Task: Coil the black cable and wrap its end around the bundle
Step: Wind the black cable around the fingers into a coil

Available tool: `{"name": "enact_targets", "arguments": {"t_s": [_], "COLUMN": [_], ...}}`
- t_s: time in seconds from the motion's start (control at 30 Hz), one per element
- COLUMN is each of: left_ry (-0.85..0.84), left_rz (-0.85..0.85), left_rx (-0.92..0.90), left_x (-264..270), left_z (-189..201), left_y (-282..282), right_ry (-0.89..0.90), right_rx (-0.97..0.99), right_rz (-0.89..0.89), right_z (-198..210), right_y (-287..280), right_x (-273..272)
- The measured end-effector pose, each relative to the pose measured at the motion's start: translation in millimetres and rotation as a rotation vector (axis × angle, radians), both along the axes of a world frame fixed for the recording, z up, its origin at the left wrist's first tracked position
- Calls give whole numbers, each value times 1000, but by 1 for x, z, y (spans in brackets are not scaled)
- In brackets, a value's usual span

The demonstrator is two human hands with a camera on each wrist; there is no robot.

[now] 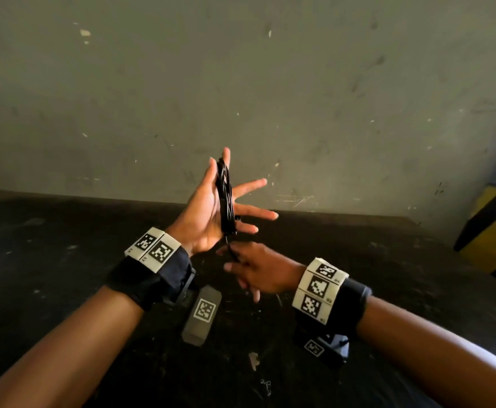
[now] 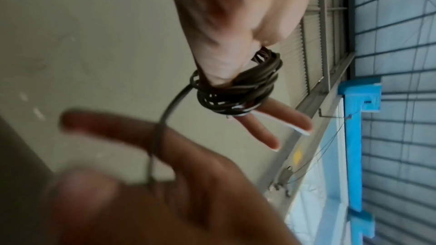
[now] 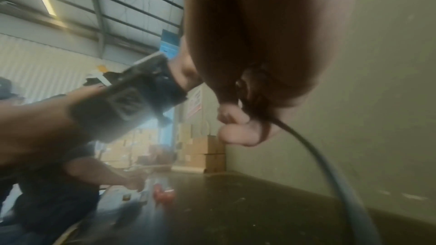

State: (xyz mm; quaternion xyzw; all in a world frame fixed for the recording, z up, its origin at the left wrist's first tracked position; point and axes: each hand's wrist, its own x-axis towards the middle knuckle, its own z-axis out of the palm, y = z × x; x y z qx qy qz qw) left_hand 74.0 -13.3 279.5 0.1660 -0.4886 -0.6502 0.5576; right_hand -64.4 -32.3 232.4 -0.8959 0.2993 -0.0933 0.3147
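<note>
The black cable is wound into a narrow coil (image 1: pixel 225 198) that stands upright around my raised left hand (image 1: pixel 202 213). That hand's fingers are straight and spread, and the loops run between them. In the left wrist view the coil (image 2: pixel 238 88) sits bunched at the base of the fingers (image 2: pixel 283 118). A short free length of cable (image 2: pixel 174 100) drops from the coil to my right hand (image 1: pixel 255 272) just below, which pinches it between thumb and fingers. In the right wrist view the cable (image 3: pixel 313 154) leaves the right hand (image 3: pixel 259 34) and curves down.
Below the hands is a dark, scuffed table top (image 1: pixel 64 260) against a grey wall (image 1: pixel 241 83). A grey block with a marker (image 1: pixel 201 315) and a small black marked device (image 1: pixel 323 348) lie on it. A yellow-and-black post (image 1: pixel 491 231) stands right. Another person (image 3: pixel 59 183) works at the left.
</note>
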Motion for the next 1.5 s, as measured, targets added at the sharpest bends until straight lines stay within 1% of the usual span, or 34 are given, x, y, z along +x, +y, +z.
{"name": "enact_targets", "arguments": {"t_s": [0.07, 0.13, 0.3, 0.37, 0.43, 0.5, 0.57, 0.6, 0.67, 0.73, 0.8, 0.9, 0.97, 1.03, 1.1, 1.2, 1.27, 1.33, 1.4, 1.5], "left_ry": [-64, -148, -455, -553, -632, -702, -747, -761, -796, -816, -754, -675, -649, -631, -597, -440, -346, -286, -264, -283], "left_rz": [123, 209, 379, 405, 405, 367, 305, 276, 222, 159, 86, 6, -46, -63, -42, -21, 27, 90, 159, 266], "left_rx": [-18, -30, -21, -21, -2, 15, 14, 13, 33, 36, -5, -67, -78, -93, -107, -105, -124, -144, -147, -136], "left_x": [6, 10, 16, 16, 14, 13, 15, 16, 17, 14, 9, 2, -1, -2, -1, 1, 4, 6, 8, 10], "left_z": [-1, -6, -22, -29, -36, -43, -51, -54, -58, -60, -57, -49, -42, -38, -34, -27, -20, -15, -11, -9], "left_y": [-3, -4, -6, -4, 0, 4, 8, 12, 18, 23, 27, 33, 39, 42, 43, 40, 35, 30, 23, 15], "right_ry": [74, 144, 218, 283, 343, 360, 317, 293, 282, 257, 198, 89, 9, -72, -154, -260, -286, -280, -260, -142], "right_rx": [11, -32, -337, -378, -381, -507, -645, -677, -654, -598, -606, -677, -664, -614, -562, -479, -431, -389, -332, -244], "right_rz": [52, 91, 114, 89, 59, 57, 69, 62, 35, 14, 18, 53, 73, 84, 70, 4, 14, 15, 3, -10], "right_z": [3, 14, 54, 70, 86, 106, 130, 141, 159, 167, 164, 150, 137, 120, 98, 63, 38, 15, 2, -4], "right_y": [5, 14, 24, 26, 25, 20, 14, 9, 0, -11, -21, -34, -40, -48, -54, -51, -45, -37, -27, -11], "right_x": [0, -2, -4, -7, -10, -15, -21, -25, -33, -39, -40, -36, -33, -31, -29, -25, -21, -15, -7, 4]}}
